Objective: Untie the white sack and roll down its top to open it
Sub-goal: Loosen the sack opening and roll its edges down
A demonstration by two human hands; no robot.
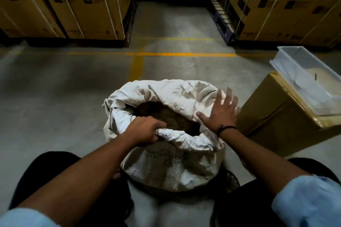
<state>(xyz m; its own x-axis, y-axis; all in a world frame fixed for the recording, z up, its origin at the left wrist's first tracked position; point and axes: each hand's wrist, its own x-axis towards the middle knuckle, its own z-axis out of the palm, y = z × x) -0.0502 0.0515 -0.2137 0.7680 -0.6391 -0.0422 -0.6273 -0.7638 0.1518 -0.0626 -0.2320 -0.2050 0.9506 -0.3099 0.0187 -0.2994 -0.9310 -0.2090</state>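
Observation:
The white sack (171, 164) stands on the concrete floor between my knees. Its mouth is open, and its top is folded outward into a thick rolled rim. Brown material (166, 118) shows inside the opening. My left hand (145, 131) is closed on the near left part of the rolled rim, knuckles up. My right hand (220, 112) lies flat with fingers spread on the right side of the rim, blurred by motion. No tie or string is visible on the sack.
A taped brown carton (273, 121) stands just right of the sack, with a clear plastic tray (306, 81) on top. Strapped cardboard boxes on pallets (70, 5) line the back on both sides. Yellow floor lines (166, 54) cross ahead.

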